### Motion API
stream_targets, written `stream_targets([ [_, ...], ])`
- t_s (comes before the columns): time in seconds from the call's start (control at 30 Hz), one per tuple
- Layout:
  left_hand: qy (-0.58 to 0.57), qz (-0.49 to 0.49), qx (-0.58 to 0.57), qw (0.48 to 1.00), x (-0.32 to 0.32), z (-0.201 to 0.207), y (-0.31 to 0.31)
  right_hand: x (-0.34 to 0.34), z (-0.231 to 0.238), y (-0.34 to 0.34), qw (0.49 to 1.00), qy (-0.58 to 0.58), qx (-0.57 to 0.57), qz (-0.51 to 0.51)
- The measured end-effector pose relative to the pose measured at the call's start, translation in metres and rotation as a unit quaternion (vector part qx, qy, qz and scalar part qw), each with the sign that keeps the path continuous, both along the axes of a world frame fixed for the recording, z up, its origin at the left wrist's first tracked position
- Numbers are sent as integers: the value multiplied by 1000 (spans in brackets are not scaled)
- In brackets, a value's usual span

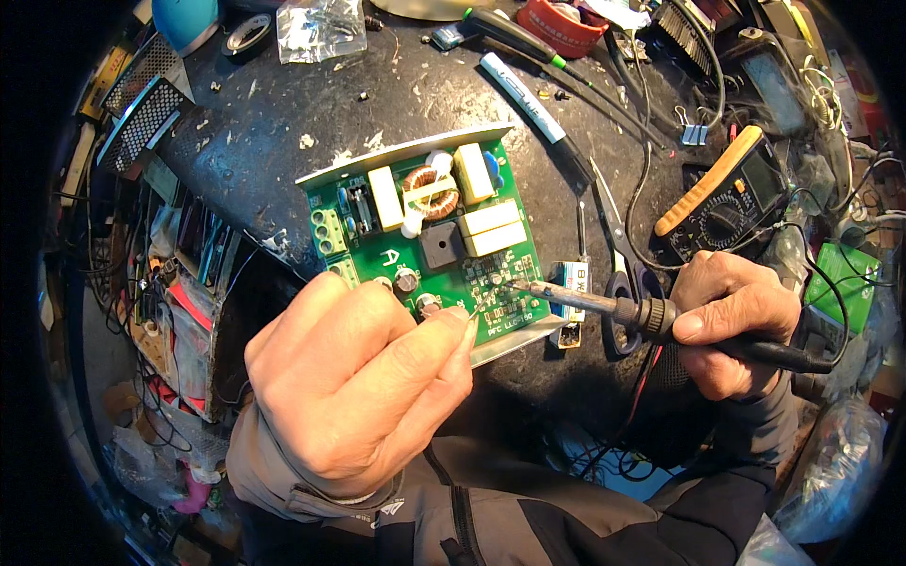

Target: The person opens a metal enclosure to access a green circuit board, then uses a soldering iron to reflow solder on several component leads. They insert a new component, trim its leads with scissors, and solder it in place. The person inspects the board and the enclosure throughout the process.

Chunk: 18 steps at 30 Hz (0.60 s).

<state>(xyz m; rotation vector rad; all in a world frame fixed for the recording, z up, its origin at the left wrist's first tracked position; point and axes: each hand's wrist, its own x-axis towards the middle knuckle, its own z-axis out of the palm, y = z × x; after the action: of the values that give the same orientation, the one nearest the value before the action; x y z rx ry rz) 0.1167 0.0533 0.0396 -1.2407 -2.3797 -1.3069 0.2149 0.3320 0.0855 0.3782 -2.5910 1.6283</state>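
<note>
A green circuit board (429, 281) lies tilted in front of me, with a metal plate (406, 153) along its far edge. It carries a copper-wound ring coil (431, 193), pale yellow block parts (494, 227), a black square part (442, 245) and small round capacitors. My right hand (727, 325) grips a soldering iron (604, 304) by its dark handle, the tip at the small parts on the board's right side. Over the near left corner, my left hand (354, 382) is closed in a pinch at the board's surface; what its fingertips hold is too small to make out.
Right of the board lie scissors (620, 274), a small box (572, 291) and a yellow-framed multimeter (722, 203). Beyond are a white marker (522, 97), cables, a red round container (562, 26), a tape roll (247, 36) and a plastic bag (321, 30). Perforated metal (142, 123) stands left.
</note>
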Motion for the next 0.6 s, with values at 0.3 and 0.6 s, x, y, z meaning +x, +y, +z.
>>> stream_targets([
  [0.3,-8,-7,-8,1000,-1,2,0,-7,-4,3,999,15,-1,39],
  [0.6,-10,-7,-9,1000,-2,4,0,-5,-7,6,999,1,-32,22],
])
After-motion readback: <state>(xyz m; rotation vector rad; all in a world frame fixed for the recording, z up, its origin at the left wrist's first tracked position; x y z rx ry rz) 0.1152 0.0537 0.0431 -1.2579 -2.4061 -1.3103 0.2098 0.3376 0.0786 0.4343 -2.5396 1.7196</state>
